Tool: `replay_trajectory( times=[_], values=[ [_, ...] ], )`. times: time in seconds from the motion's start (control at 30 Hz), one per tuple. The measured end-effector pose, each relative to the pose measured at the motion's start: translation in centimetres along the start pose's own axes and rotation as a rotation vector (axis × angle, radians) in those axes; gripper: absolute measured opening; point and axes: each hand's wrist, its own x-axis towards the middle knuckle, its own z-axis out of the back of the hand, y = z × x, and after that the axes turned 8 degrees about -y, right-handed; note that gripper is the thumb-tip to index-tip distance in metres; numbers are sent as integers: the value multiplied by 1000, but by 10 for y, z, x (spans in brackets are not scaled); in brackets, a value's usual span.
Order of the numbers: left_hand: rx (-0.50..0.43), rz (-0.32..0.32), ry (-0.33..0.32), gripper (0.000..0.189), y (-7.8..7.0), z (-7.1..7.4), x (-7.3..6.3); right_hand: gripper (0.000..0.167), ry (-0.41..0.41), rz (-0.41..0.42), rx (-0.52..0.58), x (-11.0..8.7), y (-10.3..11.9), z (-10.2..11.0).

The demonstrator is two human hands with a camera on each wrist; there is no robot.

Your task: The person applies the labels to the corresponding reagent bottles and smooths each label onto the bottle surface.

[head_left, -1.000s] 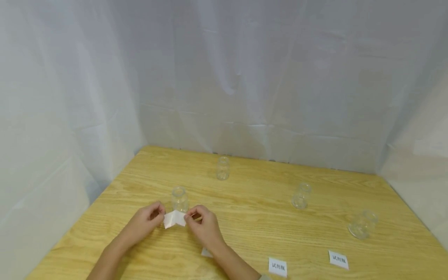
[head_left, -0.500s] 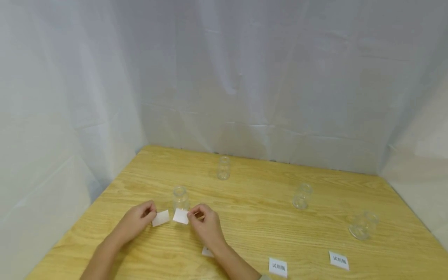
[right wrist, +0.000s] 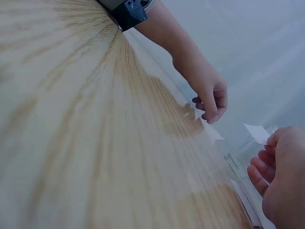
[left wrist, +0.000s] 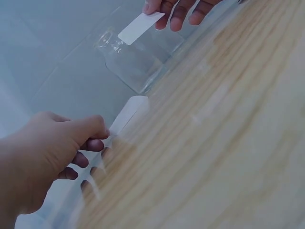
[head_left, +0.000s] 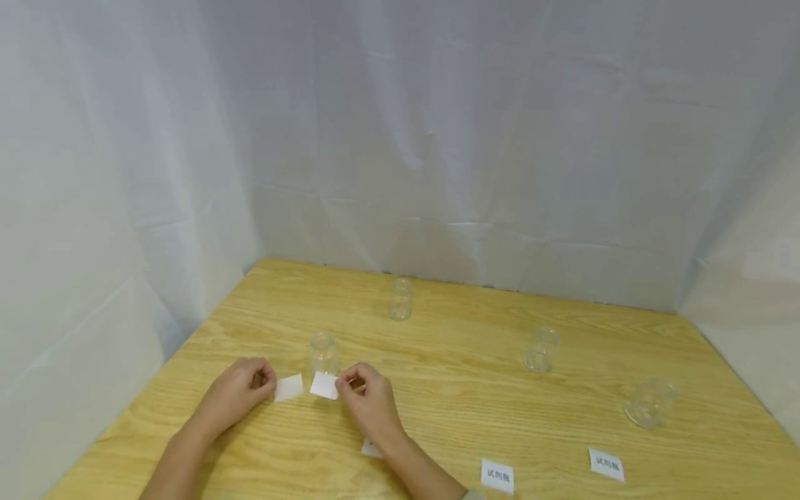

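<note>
My left hand (head_left: pixel 234 392) pinches a corner of a small blank white paper slip (head_left: pixel 289 387) between thumb and index finger. In the left wrist view that slip (left wrist: pixel 129 113) slants low over the wood, the other fingers loosely curled below. My right hand (head_left: pixel 371 403) pinches the edge of a second white slip (head_left: pixel 323 385), its face blank from above. It is held higher, overlapping the lower part of a clear glass bottle (head_left: pixel 322 347) in the head view. A gap separates the two slips. The right wrist view shows the right hand's slip (right wrist: pixel 257 132) between thumb and fingertip.
More clear glass bottles stand farther off: one at the back (head_left: pixel 400 300), one right of middle (head_left: pixel 540 349), and one at the right (head_left: pixel 650 403). White printed cards (head_left: pixel 496 476) lie along the near side, one partly under the right forearm. White sheeting (head_left: pixel 437 139) surrounds the wooden table (head_left: pixel 462 389).
The white pieces, joined in a peaked shape between my hands a second ago, have come apart into two slips. My left hand has moved left; my right hand has barely shifted.
</note>
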Motion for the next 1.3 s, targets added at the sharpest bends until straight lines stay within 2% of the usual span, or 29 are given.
replay_trajectory(
  times=[0.2,0.5,0.83,1.3],
  values=[
    [43,-2,-20,12,0,1,-1,4,2,-2,-1,0,0,0],
    [59,-2,-55,8,-1,2,-1,4,3,-17,1,0,0,0],
    [57,-4,-50,6,2,2,-2,6,32,-13,-20,0,-1,0],
    [87,2,-77,6,6,2,-2,6,27,-11,-24,0,-1,1]
  ],
)
